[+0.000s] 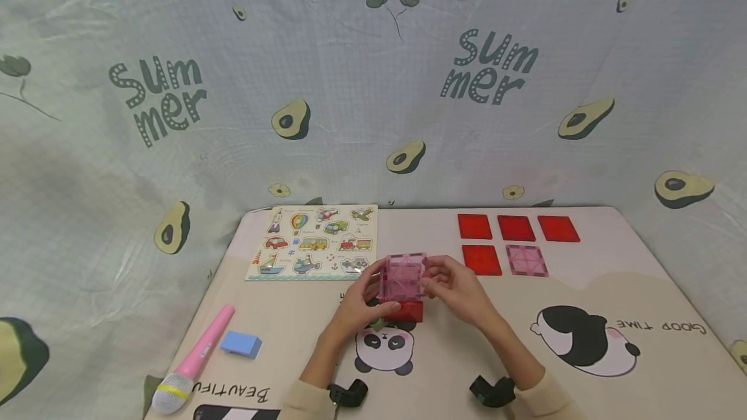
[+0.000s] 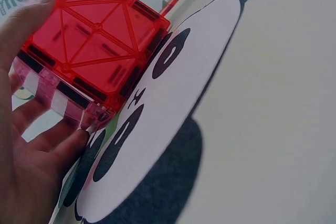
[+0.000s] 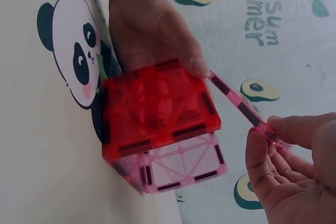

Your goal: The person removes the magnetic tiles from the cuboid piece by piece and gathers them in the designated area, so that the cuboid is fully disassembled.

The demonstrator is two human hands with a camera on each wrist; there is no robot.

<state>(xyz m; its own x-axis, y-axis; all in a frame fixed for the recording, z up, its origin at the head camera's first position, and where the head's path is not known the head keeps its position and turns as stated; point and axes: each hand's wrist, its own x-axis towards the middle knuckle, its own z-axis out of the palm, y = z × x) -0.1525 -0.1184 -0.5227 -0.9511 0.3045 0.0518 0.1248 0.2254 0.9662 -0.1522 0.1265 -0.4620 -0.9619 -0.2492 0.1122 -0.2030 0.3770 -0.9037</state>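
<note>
My left hand point(image 1: 356, 306) grips the side of a box-like build of see-through magnetic tiles, its thumb along the edge of the red front tile point(image 2: 100, 32). In the left wrist view, its other fingers lie against a pink side tile point(image 2: 63, 95). Between thumb and fingers, my right hand point(image 3: 294, 166) pinches a pink magnetic tile point(image 3: 241, 106), seen edge-on in the right wrist view. That tile slants outward at the top of the build, its far edge by the left thumb. Another pink wall point(image 3: 184, 163) shows below the red tile.
Several red tiles point(image 1: 481, 260) and a pink tile point(image 1: 527, 260) lie at the back right. A vehicle picture board point(image 1: 318, 245) lies at the back left. A pink toy microphone point(image 1: 198, 352) and a blue block point(image 1: 241, 344) are at the left, on the printed tabletop point(image 1: 455, 368).
</note>
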